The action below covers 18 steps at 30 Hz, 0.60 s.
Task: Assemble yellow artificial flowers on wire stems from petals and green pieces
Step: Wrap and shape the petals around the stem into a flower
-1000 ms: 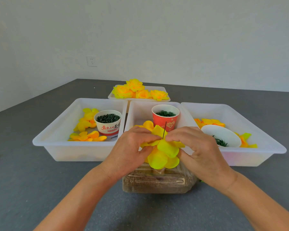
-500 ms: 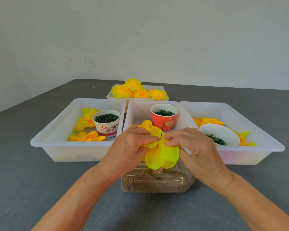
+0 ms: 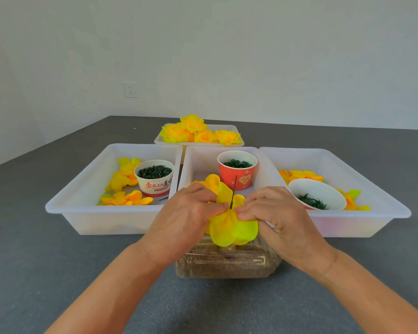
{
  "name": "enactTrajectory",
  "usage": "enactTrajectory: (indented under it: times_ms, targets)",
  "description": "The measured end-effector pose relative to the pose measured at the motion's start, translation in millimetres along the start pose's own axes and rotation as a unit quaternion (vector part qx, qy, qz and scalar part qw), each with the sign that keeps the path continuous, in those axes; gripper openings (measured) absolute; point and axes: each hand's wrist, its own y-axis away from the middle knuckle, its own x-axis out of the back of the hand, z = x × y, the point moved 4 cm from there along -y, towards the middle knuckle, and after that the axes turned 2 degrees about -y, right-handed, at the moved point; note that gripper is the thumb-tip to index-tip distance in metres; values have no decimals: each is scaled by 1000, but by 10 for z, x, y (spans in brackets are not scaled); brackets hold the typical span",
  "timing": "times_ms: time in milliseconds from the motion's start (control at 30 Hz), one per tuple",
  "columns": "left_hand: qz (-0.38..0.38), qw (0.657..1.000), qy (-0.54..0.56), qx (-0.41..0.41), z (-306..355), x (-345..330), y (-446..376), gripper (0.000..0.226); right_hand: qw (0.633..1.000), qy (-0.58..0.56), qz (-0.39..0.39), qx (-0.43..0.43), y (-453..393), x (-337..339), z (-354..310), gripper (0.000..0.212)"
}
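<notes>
Pinching the yellow petal layer (image 3: 229, 225) around the wire stem (image 3: 233, 192) with left hand (image 3: 186, 220) and right hand (image 3: 275, 218), we risk tearing its centre hole if we push crookedly.

Hidden under the petals
The wire (image 3: 233, 192) vanishes below the petals (image 3: 232, 227); the clear box (image 3: 227, 265) is partly covered.

Three trays (image 3: 114, 220) side by side on the surface (image 3: 46, 273).
A cup (image 3: 155, 178) sits in the left tray; finished flowers (image 3: 198, 132) lie behind.
</notes>
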Motion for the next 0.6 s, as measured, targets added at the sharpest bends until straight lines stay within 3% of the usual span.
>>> enactTrajectory:
  times_ms: [133, 267, 467, 600]
  targets:
    - [-18, 999, -44, -6, -9, -26, 11, 36, 999, 15, -33, 7, -8, 8, -17, 20]
    - [-44, 999, -22, 14, -28, -69, 72, 46, 994, -20, -82, -63, 11, 53, 40, 29]
    - [-69, 989, 121, 53, -58, -71, 66, 51, 981, -96, -42, -166, -106, 8, 30, 8]
    - [3, 935, 311, 171, -139, -63, 58, 46, 952, -137, -35, -271, -102, -65, 100, 14]
